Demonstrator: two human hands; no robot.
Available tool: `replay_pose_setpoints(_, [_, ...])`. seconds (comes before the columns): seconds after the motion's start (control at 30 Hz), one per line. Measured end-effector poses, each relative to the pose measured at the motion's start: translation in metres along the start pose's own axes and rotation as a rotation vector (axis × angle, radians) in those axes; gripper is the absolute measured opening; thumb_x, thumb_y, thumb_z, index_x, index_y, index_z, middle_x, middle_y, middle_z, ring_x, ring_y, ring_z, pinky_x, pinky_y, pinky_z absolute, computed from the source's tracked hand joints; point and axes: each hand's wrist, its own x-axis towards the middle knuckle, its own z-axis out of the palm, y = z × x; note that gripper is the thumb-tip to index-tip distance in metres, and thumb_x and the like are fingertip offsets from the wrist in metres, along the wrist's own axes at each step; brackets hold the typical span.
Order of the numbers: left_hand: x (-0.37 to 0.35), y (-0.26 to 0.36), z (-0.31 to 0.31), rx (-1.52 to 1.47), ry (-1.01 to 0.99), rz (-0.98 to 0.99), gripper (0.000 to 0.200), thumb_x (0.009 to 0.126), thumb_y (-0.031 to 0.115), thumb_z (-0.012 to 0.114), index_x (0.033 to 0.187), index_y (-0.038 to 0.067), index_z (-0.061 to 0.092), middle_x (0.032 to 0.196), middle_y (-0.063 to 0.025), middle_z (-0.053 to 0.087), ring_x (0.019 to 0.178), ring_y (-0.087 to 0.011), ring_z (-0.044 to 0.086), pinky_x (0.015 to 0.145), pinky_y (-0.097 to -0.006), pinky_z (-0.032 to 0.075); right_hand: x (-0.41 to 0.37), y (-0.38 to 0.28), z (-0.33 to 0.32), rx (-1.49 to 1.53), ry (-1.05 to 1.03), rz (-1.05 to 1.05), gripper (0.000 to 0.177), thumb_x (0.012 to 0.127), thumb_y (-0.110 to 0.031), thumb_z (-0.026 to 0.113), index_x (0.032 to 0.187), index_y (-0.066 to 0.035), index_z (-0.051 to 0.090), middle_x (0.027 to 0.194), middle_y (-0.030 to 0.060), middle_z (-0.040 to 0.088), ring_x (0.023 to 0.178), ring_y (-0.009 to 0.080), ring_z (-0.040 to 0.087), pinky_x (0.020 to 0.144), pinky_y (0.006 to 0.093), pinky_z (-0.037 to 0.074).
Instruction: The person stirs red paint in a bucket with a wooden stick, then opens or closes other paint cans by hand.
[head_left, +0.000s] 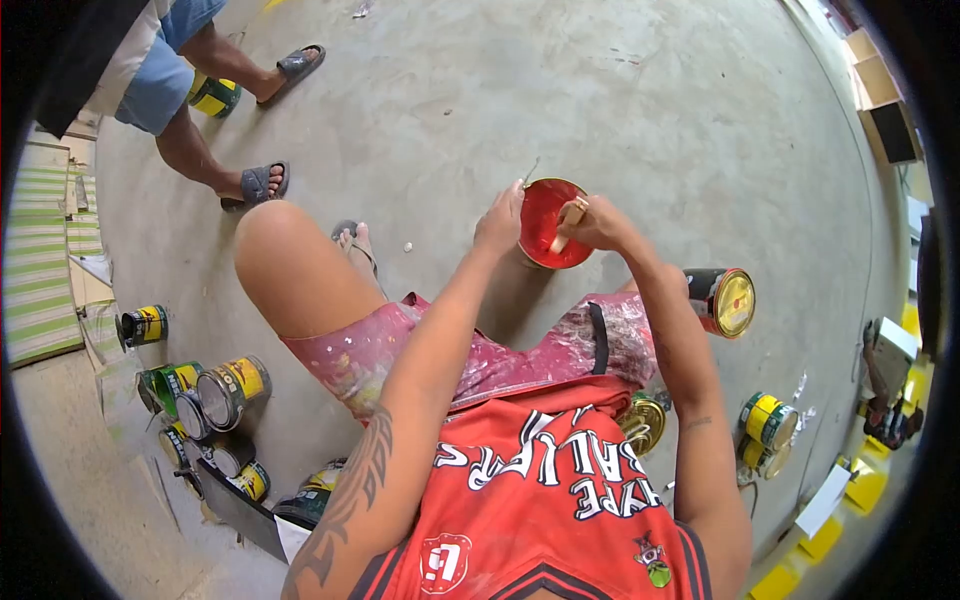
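Observation:
A round can of red paint [540, 207] is tilted in front of me, its open mouth turned up toward me. My left hand [499, 219] is closed at the can's left rim, beside a thin wire that sticks up there, perhaps its handle. My right hand [592, 222] is over the can's right side, its fingers wrapped round a tan, flat wooden-looking tool [562, 238]. The tool's lower end reaches into the can, over the red paint. I cannot make out whether it is a brush or a stick.
A lidded can [735, 303] lies by my right knee. Several paint cans [232, 390] stand at the left, and more cans [768, 420] at the right. Another person's sandalled foot [262, 186] is at the upper left on the concrete floor [600, 90].

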Motion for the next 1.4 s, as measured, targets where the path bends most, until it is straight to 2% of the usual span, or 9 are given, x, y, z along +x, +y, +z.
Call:
replay_pose_setpoints(0.07, [-0.001, 0.004, -0.003, -0.009, -0.001, 0.008, 0.056, 0.112, 0.045, 0.029, 0.150, 0.010, 0.051, 0.146, -0.0199, 0.057, 0.134, -0.0384, 0.055, 0.111, -0.0474, 0.045, 0.010, -0.003, 0.001, -0.148, -0.034, 0.089, 0.019, 0.090, -0.028, 0.072, 0.095, -0.010, 0.076, 0.093, 0.0150, 0.076, 0.084, 0.0331, 0.072, 0.075, 0.0428, 0.057])
replay_pose_setpoints(0.13, [-0.001, 0.004, -0.003, -0.010, -0.007, 0.009, 0.056, 0.112, 0.046, 0.029, 0.150, 0.010, 0.051, 0.146, -0.0197, 0.057, 0.134, -0.0381, 0.055, 0.111, -0.0472, 0.044, 0.013, -0.003, 0.015, -0.202, 0.440, -0.204, 0.022, 0.090, -0.031, 0.073, 0.095, -0.010, 0.076, 0.094, 0.0152, 0.076, 0.084, 0.0331, 0.072, 0.076, 0.0424, 0.057])
replay_pose_setpoints(0.27, [0.000, -0.003, 0.000, -0.015, 0.000, 0.027, 0.056, 0.112, 0.046, 0.029, 0.150, 0.011, 0.051, 0.146, -0.0191, 0.057, 0.135, -0.0378, 0.055, 0.111, -0.0472, 0.044, 0.011, -0.003, 0.035, 0.086, 0.456, -0.363, 0.027, 0.089, -0.034, 0.076, 0.096, -0.008, 0.076, 0.095, 0.0147, 0.076, 0.084, 0.0316, 0.072, 0.076, 0.0409, 0.057])
replay_pose_setpoints(0.47, [-0.002, 0.004, -0.003, 0.017, -0.023, -0.036, 0.056, 0.112, 0.046, 0.029, 0.151, 0.012, 0.049, 0.146, -0.0188, 0.057, 0.135, -0.0381, 0.054, 0.111, -0.0479, 0.044, -0.003, 0.003, 0.000, -0.006, 0.030, 0.042, 0.021, 0.088, -0.028, 0.075, 0.092, -0.007, 0.075, 0.091, 0.0160, 0.075, 0.081, 0.0319, 0.071, 0.075, 0.0410, 0.056])
replay_pose_setpoints(0.67, [0.003, -0.009, 0.002, 0.006, -0.003, 0.012, 0.056, 0.112, 0.047, 0.030, 0.151, 0.012, 0.049, 0.146, -0.0188, 0.057, 0.135, -0.0380, 0.055, 0.111, -0.0477, 0.044, 0.011, -0.004, 0.032, -0.052, 0.509, -0.342, 0.017, 0.090, -0.025, 0.072, 0.095, -0.009, 0.075, 0.097, 0.0150, 0.075, 0.088, 0.0352, 0.070, 0.079, 0.0443, 0.056])
replay_pose_setpoints(0.9, [0.000, -0.002, 0.001, 0.020, -0.009, -0.020, 0.056, 0.112, 0.046, 0.030, 0.151, 0.011, 0.050, 0.147, -0.0181, 0.057, 0.135, -0.0372, 0.054, 0.111, -0.0471, 0.044, -0.005, 0.001, -0.001, 0.063, -0.088, -0.141, 0.021, 0.085, -0.018, 0.076, 0.103, -0.008, 0.076, 0.091, 0.0126, 0.076, 0.081, 0.0277, 0.071, 0.077, 0.0394, 0.057])
replay_pose_setpoints(1.07, [0.001, 0.000, 0.000, 0.009, -0.021, -0.032, 0.055, 0.112, 0.045, 0.030, 0.151, 0.011, 0.050, 0.148, -0.0170, 0.056, 0.136, -0.0375, 0.053, 0.112, -0.0469, 0.044, 0.019, 0.003, 0.009, -0.217, 0.144, -0.105, 0.022, 0.087, -0.024, 0.071, 0.104, -0.012, 0.075, 0.102, 0.0160, 0.074, 0.095, 0.0389, 0.069, 0.082, 0.0486, 0.055])
replay_pose_setpoints(1.2, [0.001, -0.002, 0.000, -0.013, -0.022, -0.018, 0.055, 0.112, 0.045, 0.030, 0.151, 0.011, 0.049, 0.149, -0.0168, 0.055, 0.136, -0.0380, 0.053, 0.112, -0.0471, 0.043, 0.020, -0.003, 0.023, -0.075, 0.331, -0.472, 0.024, 0.089, -0.019, 0.070, 0.111, -0.010, 0.074, 0.109, 0.0125, 0.075, 0.101, 0.0362, 0.070, 0.090, 0.0449, 0.055])
replay_pose_setpoints(1.4, [0.003, -0.003, 0.002, 0.000, -0.026, -0.020, 0.055, 0.112, 0.046, 0.030, 0.151, 0.012, 0.049, 0.149, -0.0153, 0.055, 0.135, -0.0379, 0.054, 0.112, -0.0475, 0.044, 0.010, -0.002, 0.001, 0.118, -0.273, -0.543, 0.024, 0.085, -0.009, 0.078, 0.108, -0.006, 0.075, 0.110, 0.0107, 0.077, 0.100, 0.0278, 0.072, 0.089, 0.0402, 0.056])
